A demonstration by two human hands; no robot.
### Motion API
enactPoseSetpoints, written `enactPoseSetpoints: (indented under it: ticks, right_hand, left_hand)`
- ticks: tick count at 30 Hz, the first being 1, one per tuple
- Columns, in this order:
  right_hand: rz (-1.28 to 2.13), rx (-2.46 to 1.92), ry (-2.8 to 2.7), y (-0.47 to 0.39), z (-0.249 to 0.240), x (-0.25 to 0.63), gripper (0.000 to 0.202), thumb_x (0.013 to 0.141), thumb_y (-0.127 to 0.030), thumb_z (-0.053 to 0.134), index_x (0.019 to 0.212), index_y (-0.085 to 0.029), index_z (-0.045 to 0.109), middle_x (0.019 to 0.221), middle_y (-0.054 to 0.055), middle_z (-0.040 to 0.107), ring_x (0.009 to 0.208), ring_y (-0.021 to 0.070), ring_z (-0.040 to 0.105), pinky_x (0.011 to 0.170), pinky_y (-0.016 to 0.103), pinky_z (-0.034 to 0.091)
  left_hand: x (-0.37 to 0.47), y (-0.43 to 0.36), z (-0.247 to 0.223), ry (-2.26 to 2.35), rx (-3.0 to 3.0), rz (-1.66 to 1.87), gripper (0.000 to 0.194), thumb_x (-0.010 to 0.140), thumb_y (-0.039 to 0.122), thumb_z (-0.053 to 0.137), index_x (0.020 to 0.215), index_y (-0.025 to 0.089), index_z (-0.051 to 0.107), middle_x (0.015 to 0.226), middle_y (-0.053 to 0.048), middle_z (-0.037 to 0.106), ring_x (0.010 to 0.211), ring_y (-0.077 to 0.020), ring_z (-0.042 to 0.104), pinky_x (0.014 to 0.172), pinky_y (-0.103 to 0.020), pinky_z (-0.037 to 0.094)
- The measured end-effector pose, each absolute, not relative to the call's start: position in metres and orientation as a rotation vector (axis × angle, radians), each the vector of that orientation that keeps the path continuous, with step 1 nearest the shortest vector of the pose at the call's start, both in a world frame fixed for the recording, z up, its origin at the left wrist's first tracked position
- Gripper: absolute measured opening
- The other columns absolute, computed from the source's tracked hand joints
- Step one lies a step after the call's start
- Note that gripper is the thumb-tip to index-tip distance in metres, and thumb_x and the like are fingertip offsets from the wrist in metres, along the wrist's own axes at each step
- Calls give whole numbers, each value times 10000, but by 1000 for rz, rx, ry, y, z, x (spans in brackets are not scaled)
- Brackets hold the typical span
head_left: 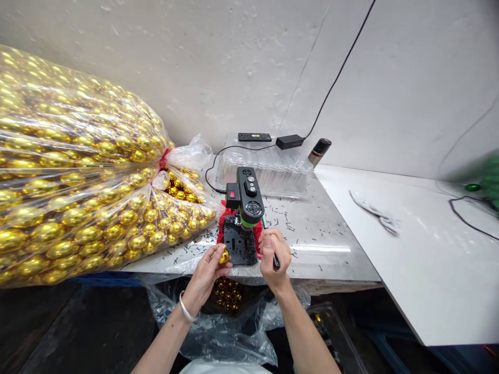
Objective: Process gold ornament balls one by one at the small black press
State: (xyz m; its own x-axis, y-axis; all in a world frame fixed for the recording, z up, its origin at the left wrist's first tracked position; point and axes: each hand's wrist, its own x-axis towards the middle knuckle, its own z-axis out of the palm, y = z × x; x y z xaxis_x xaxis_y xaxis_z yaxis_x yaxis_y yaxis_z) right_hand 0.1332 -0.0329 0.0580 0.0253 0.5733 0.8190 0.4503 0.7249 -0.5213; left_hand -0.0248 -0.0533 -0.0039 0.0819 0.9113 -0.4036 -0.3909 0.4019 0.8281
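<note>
Between the fingertips of my left hand (pixel 210 272) is a small shiny gold ball (pixel 224 255), held just left of a black press machine (pixel 250 195). My right hand (pixel 276 257) is wrapped round the machine's lever handle (pixel 276 262), whose black grip pokes out below the fist. The machine has a slotted black base plate (pixel 234 248) with dark bits heaped on its right side. It stands on a red mat (pixel 221 228). Below the table edge, more gold balls (pixel 228 295) lie in an open clear plastic bag (pixel 218 332).
A huge clear sack of gold balls (pixel 78 197) fills the left. Behind the machine are clear plastic trays (pixel 268 176), a black power adapter (pixel 289 141), a dark flat box (pixel 254 137) and a bottle (pixel 319 150). Black scraps litter the metal tabletop (pixel 331 249). A white table (pixel 429 249) adjoins at right.
</note>
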Motion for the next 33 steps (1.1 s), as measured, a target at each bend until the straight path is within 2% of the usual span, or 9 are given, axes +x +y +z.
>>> enactPoseSetpoints:
  ticks: [3,7,11,14,21,28,33]
  right_hand:
    - [123,-847,-1613,-33,57,134,280,893,-73,365,651,-206,410,650,7,479,661,131,496,575,279,384]
    - [113,-853,-1623,-33,56,134,275,894,-74,362,658,-204,422,673,12,490,668,130,496,579,277,391]
    - [103,-860,-1628,-33,55,134,277,890,-68,363,658,-204,429,658,9,490,676,134,507,588,280,404]
    - [103,-874,-1632,-34,55,134,280,888,-72,358,654,-207,433,644,10,486,677,140,509,588,286,407]
    - [121,-892,-1637,-35,54,135,275,890,-79,354,663,-206,441,667,18,505,680,142,514,592,284,406]
    - [122,-874,-1633,-36,52,135,258,884,-62,356,684,-203,437,681,17,510,693,137,522,594,273,415]
    - [121,-842,-1624,-34,37,136,250,883,-85,355,687,-205,453,674,21,508,689,149,529,586,289,431]
  left_hand:
    - [-23,-39,-5,1035,644,1106,469,836,491,592,1216,218,569,948,-51,667,797,-134,659,680,-242,527]
    - [-22,-20,-10,1079,833,1066,528,827,412,588,1319,229,536,1110,-78,660,890,-165,644,688,-262,518]
    - [-14,-7,-20,1263,1113,1121,545,738,427,661,1200,146,600,1047,-91,685,912,-194,632,785,-318,515]
    - [-9,-3,-23,1364,1349,1057,465,742,429,660,1109,146,628,947,-79,710,841,-206,651,802,-356,518]
    - [-5,-2,-27,1521,1957,1005,314,789,276,652,1089,179,654,1073,-111,690,1006,-255,631,924,-413,481]
    - [0,-1,-39,1582,2035,1054,329,808,366,670,1092,198,670,1089,-95,688,1032,-263,583,959,-455,429]
    - [0,-2,-39,1577,2024,1022,345,811,373,669,1115,209,670,1106,-90,685,1040,-262,558,963,-459,411]
